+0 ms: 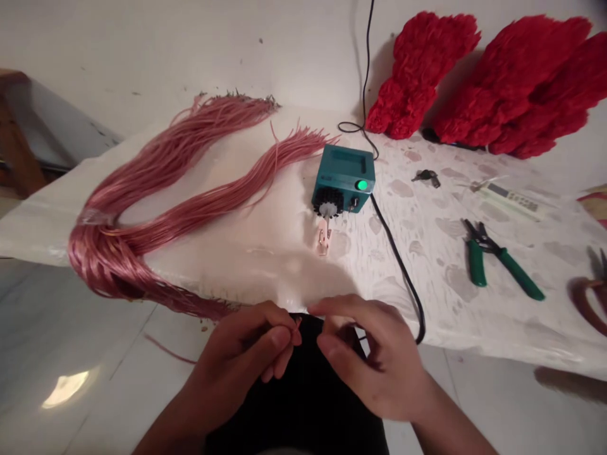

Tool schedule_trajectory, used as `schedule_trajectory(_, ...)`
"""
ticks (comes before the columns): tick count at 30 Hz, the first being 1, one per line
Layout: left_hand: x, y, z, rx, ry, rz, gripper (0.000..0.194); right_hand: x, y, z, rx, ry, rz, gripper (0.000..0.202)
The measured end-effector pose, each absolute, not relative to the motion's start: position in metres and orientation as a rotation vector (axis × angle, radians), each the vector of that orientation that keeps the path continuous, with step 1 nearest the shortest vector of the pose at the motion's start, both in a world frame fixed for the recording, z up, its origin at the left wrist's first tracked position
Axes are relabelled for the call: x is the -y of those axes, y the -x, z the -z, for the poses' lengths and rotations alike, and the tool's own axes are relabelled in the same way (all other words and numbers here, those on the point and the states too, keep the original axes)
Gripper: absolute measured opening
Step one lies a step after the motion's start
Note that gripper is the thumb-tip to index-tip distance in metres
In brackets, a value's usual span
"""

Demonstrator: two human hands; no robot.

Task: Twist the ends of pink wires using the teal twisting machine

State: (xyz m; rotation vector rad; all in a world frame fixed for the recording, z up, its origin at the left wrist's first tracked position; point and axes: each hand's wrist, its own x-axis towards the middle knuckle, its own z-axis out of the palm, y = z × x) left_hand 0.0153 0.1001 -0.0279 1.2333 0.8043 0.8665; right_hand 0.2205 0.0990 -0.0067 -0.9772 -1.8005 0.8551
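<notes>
**Pale table, pink wire, and a strand you can barely see**

A white, blotch-patterned cloth covers the table before you, with a plain pale wall behind it. Much is cut short: your forearms leave the bottom edge, a brown loop at the right margin is cropped, and the bundle's lower bend drops behind the table edge.

Between your hands is a thin pink strand — only a short, blurred tip shows, low at the near edge of the table over your dark lap. Your left hand has its thumb and fingers closed together on it. Your right hand curls just beside it, fingertips bent in; whether it grips the strand cannot be told.

No writing is legible. The teal box shows a lit green button and a black toothed wheel, with a black cable trailing off it.

The pink wire bundle is glossy and long, swept in a loop. Green-handled pliers lie to the right — beyond them, fluffy red wing shapes lean against the wall.
</notes>
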Motion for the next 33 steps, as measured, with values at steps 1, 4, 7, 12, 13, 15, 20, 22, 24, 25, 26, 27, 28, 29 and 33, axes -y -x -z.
schedule_trajectory(1, -0.099, -0.016, 0.029, -0.787, -1.242, -0.848, 0.024, -0.099, -0.218, 0.009, 1.798, 0.956, -0.888, 0.028)
schedule_trajectory(4, -0.096, -0.016, 0.029, -0.739, -1.254, -0.822, 0.026, -0.100, -0.214, 0.011, 1.793, 0.878, -0.957, 0.031)
schedule_trajectory(7, -0.095, -0.015, 0.030, -0.734, -1.279, -0.807, 0.032, -0.099, -0.212, 0.013, 1.777, 0.846, -1.028, 0.022)
schedule_trajectory(12, -0.096, -0.012, 0.034, -0.732, -1.262, -0.787, 0.031, -0.095, -0.209, 0.019, 1.619, 0.866, -1.127, 0.005)
schedule_trajectory(13, -0.096, -0.012, 0.035, -0.715, -1.234, -0.790, 0.029, -0.095, -0.208, 0.020, 1.581, 0.866, -1.146, 0.004)
schedule_trajectory(15, -0.095, -0.012, 0.039, -0.671, -1.164, -0.781, 0.027, -0.093, -0.206, 0.023, 1.517, 0.855, -1.195, 0.005)
schedule_trajectory(20, -0.095, -0.015, 0.046, -0.518, -1.001, -0.772, 0.024, -0.088, -0.204, 0.028, 1.422, 0.810, -1.292, 0.011)
schedule_trajectory(22, -0.095, -0.016, 0.047, -0.470, -0.959, -0.777, 0.023, -0.085, -0.202, 0.031, 1.352, 0.790, -1.347, 0.011)
schedule_trajectory(24, -0.094, -0.018, 0.050, -0.433, -0.932, -0.780, 0.023, -0.082, -0.198, 0.034, 1.260, 0.762, -1.421, 0.007)
schedule_trajectory(25, -0.094, -0.019, 0.051, -0.419, -0.925, -0.784, 0.023, -0.081, -0.196, 0.036, 1.211, 0.748, -1.454, 0.005)
schedule_trajectory(26, -0.094, -0.020, 0.053, -0.408, -0.927, -0.797, 0.023, -0.079, -0.193, 0.037, 1.166, 0.738, -1.482, 0.004)
schedule_trajectory(27, -0.094, -0.022, 0.054, -0.406, -0.939, -0.820, 0.024, -0.078, -0.191, 0.039, 1.123, 0.732, -1.505, 0.003)
schedule_trajectory(28, -0.095, -0.023, 0.056, -0.418, -0.963, -0.852, 0.024, -0.077, -0.189, 0.040, 1.086, 0.726, -1.525, 0.004)
schedule_trajectory(29, -0.095, -0.025, 0.057, -0.447, -1.000, -0.887, 0.025, -0.076, -0.188, 0.041, 1.054, 0.720, -1.544, 0.005)
schedule_trajectory(33, -0.097, -0.027, 0.053, -0.669, -1.235, -1.057, 0.018, -0.073, -0.188, 0.038, 1.045, 0.816, -1.528, 0.009)
